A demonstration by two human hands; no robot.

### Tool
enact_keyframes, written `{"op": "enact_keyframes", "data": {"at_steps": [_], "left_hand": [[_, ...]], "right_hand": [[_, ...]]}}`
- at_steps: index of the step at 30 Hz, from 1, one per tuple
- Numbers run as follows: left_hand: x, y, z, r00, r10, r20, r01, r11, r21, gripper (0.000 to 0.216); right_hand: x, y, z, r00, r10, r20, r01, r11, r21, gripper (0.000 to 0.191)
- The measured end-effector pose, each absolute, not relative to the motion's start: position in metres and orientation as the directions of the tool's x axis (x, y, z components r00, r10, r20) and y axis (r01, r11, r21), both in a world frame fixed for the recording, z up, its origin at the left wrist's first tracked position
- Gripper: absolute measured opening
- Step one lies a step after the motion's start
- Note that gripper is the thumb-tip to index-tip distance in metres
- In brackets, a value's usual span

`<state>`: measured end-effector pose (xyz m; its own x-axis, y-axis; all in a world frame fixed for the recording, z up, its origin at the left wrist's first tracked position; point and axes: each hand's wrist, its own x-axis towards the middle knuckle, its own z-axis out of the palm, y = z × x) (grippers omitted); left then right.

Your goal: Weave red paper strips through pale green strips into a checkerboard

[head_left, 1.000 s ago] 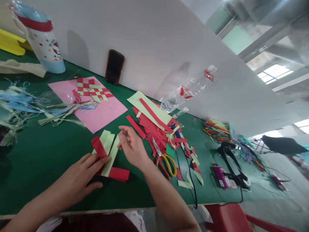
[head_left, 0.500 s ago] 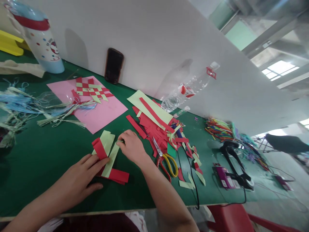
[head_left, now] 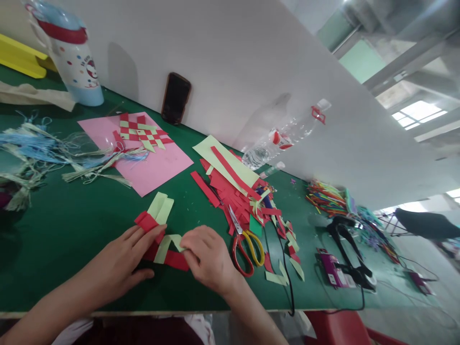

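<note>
My left hand point(head_left: 120, 254) lies with its fingers stretched out, pressing crossed paper strips onto the table. From under it a pale green strip pair point(head_left: 161, 206) sticks out at the top, beside a red folded strip point(head_left: 145, 219). My right hand point(head_left: 210, 258) is closed, pinching the end of another pale green paper strip point(head_left: 163, 249), which bends over in an arch. That strip crosses a red strip point(head_left: 177, 261) lying toward the table's front edge. My left fingers hide the middle of the weave. Scissors point(head_left: 240, 239) with red and yellow handles lie right of my right hand.
Red strips and scraps point(head_left: 224, 189) lie behind the scissors. A pink sheet point(head_left: 154, 167) carries a small checkered weave point(head_left: 134, 129); tassels point(head_left: 32, 143) lie left. A clear bottle point(head_left: 276, 139), a phone point(head_left: 176, 98) and a flask point(head_left: 81, 72) stand along the wall. A black stand point(head_left: 347, 244) is at right.
My right hand has drawn the pale green strip's end down and to the right, so the strip now folds over. My left hand stays on the weave. The view has shifted slightly.
</note>
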<state>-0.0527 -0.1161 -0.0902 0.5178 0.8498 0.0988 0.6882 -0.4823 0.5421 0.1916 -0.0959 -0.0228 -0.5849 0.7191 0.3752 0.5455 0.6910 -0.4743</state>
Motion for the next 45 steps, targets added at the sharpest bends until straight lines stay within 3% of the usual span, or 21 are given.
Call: {"op": "enact_keyframes", "data": {"at_steps": [5, 12, 20, 23, 31, 36, 39, 42, 45], "left_hand": [[-0.053, -0.118, -0.088, 0.53, 0.84, 0.119, 0.655, -0.494, 0.571, 0.068], [-0.056, -0.119, -0.095, 0.53, 0.812, 0.245, 0.565, -0.554, 0.612, 0.04], [-0.049, -0.112, -0.074, 0.524, 0.843, 0.118, 0.6, -0.464, 0.652, 0.035], [-0.043, -0.106, -0.069, 0.5, 0.865, 0.034, 0.668, -0.41, 0.62, 0.021], [-0.034, -0.098, -0.074, 0.467, 0.884, 0.03, 0.767, -0.421, 0.484, 0.03], [-0.037, -0.098, -0.078, 0.466, 0.884, 0.049, 0.754, -0.425, 0.5, 0.03], [-0.039, -0.098, -0.079, 0.482, 0.875, 0.052, 0.736, -0.436, 0.519, 0.029], [-0.039, -0.099, -0.077, 0.477, 0.877, 0.061, 0.741, -0.438, 0.508, 0.029], [-0.038, -0.099, -0.074, 0.464, 0.884, 0.065, 0.752, -0.432, 0.498, 0.028]], "right_hand": [[0.188, -0.11, -0.012, -0.684, 0.622, 0.38, 0.505, 0.78, -0.369, 0.014], [0.189, -0.121, -0.011, -0.725, 0.585, 0.364, 0.487, 0.808, -0.331, 0.016], [0.19, -0.127, -0.016, -0.753, 0.546, 0.368, 0.459, 0.836, -0.3, 0.014], [0.189, -0.128, -0.015, -0.767, 0.528, 0.363, 0.45, 0.847, -0.281, 0.012], [0.188, -0.13, -0.012, -0.816, 0.459, 0.352, 0.403, 0.888, -0.222, 0.011], [0.191, -0.13, -0.02, -0.803, 0.469, 0.369, 0.383, 0.879, -0.283, 0.011], [0.193, -0.122, -0.029, -0.698, 0.58, 0.421, 0.428, 0.808, -0.404, 0.019], [0.195, -0.106, -0.037, -0.521, 0.769, 0.369, 0.517, 0.629, -0.58, 0.027], [0.195, -0.085, -0.045, -0.345, 0.923, 0.169, 0.607, 0.357, -0.71, 0.044]]}}
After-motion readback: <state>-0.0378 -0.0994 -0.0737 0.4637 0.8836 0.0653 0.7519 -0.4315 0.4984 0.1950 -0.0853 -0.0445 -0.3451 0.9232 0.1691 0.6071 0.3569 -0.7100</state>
